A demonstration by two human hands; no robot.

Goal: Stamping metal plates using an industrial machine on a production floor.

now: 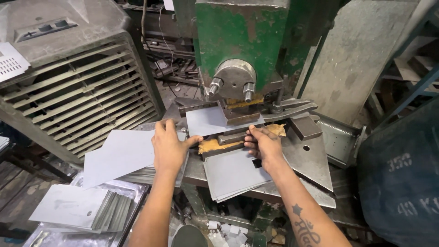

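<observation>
A green punch press (242,41) stands before me with a grey ram head (234,78) over its die block (238,135). A thin grey metal sheet (208,120) lies in the die under the ram. My left hand (169,146) rests flat on a stack of grey sheets (121,153) at the left, its thumb touching the sheet in the die. My right hand (264,142) grips the die's front edge, fingers curled, above a pile of punched sheets (231,176) with a square hole.
A louvred grey cooler cabinet (68,82) stands at the left. More stacked sheets (77,208) lie in a tray at lower left. The press table (311,160) juts out right. A dark blue drum (402,183) sits at right. Scrap bits (228,228) litter the floor.
</observation>
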